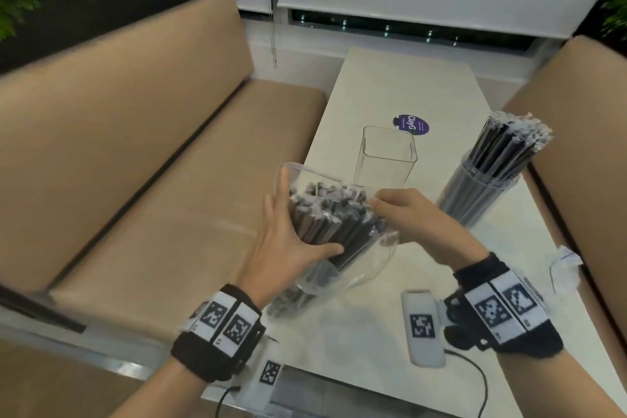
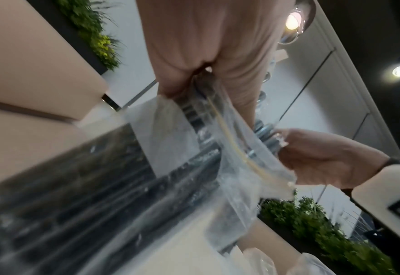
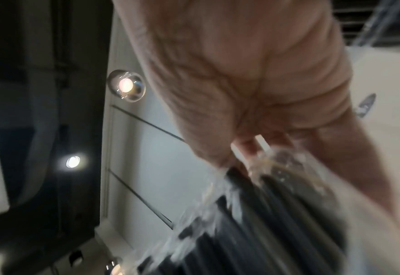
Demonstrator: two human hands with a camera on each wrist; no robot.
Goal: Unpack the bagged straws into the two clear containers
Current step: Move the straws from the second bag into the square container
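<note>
A clear zip bag (image 1: 342,248) packed with black wrapped straws (image 1: 325,210) is held tilted above the table's near left edge. My left hand (image 1: 291,231) grips it from the left, thumb across the front and fingers straight up its far side. At the bag's open mouth my right hand (image 1: 400,210) pinches the top edge; whether it has plastic or straw tips I cannot tell. Just beyond stands an empty square clear container (image 1: 386,156). A round clear container (image 1: 485,190) on the right is full of straws. The left wrist view shows the bag (image 2: 241,148) between both hands.
The white table (image 1: 390,85) carries a purple sticker (image 1: 411,124), a white device (image 1: 422,326) with a cable near the front, and a crumpled empty bag (image 1: 565,268) at the right edge. Tan benches (image 1: 152,163) flank the table on both sides.
</note>
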